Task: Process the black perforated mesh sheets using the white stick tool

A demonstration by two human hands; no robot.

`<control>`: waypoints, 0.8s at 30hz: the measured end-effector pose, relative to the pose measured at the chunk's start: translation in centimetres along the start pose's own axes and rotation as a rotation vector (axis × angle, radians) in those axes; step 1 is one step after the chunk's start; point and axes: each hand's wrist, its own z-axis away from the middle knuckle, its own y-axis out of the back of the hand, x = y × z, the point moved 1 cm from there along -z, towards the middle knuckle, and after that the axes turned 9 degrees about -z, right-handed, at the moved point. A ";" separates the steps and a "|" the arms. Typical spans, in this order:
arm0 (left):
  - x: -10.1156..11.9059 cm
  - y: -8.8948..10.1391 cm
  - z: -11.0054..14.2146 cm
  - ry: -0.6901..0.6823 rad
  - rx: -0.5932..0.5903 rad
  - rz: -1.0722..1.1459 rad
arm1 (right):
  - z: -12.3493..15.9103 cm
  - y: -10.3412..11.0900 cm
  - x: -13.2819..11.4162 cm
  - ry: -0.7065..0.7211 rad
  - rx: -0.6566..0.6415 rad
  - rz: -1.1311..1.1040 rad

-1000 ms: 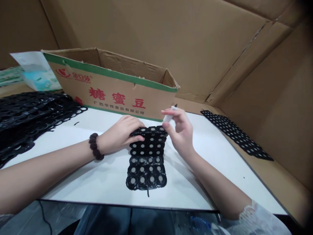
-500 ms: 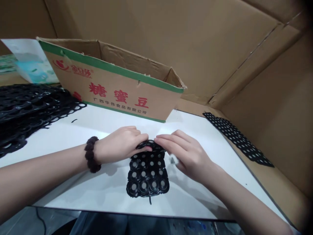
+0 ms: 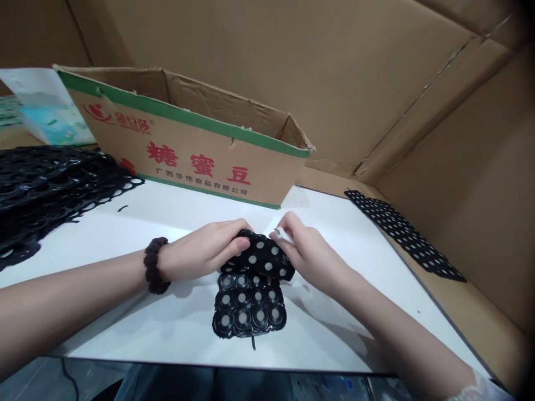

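A black moulded sheet (image 3: 249,309) with rows of pale round spots lies near the table's front edge. Its far part is folded up and over toward me, showing the spotted underside. My left hand (image 3: 209,245) is closed on the left side of this folded part, thumb on top. At the fold's right edge, my right hand (image 3: 313,253) is closed around a small white tool with a dark tip (image 3: 285,236); its exact kind is unclear. Some right fingers are hidden behind the hand, so whether they also pinch the sheet I cannot tell.
An open cardboard box (image 3: 200,150) stands behind my hands. Black sheets with round holes (image 3: 54,189) are piled at the left, beside a white and teal packet (image 3: 54,122). Another spotted black strip (image 3: 403,234) lies along the right edge. Cardboard walls (image 3: 334,67) enclose the table (image 3: 175,334).
The far part of the sheet has been folded further toward me, so its spotted underside shows. My right hand has turned, and the white tool now points toward the sheet.
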 end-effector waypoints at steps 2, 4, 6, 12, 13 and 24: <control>0.1 0.0 0.1 -0.010 0.019 -0.009 | 0.2 0.9 0.1 -0.047 0.077 -0.094; 0.2 -0.1 0.0 -0.007 0.082 -0.057 | 0.7 2.2 0.1 -0.038 0.152 -0.113; 0.3 -0.1 0.1 0.009 0.171 -0.094 | 1.3 3.7 -0.2 -0.019 0.214 -0.103; 0.7 -0.6 0.6 0.009 0.428 -0.056 | 2.5 6.1 -2.3 0.235 0.348 -0.225; 0.7 -0.6 0.7 -0.007 0.465 -0.048 | 2.6 6.2 -2.7 0.263 0.389 -0.292; 1.1 -0.5 0.8 -0.092 0.507 -0.094 | 2.3 4.9 -3.7 0.206 0.506 -0.755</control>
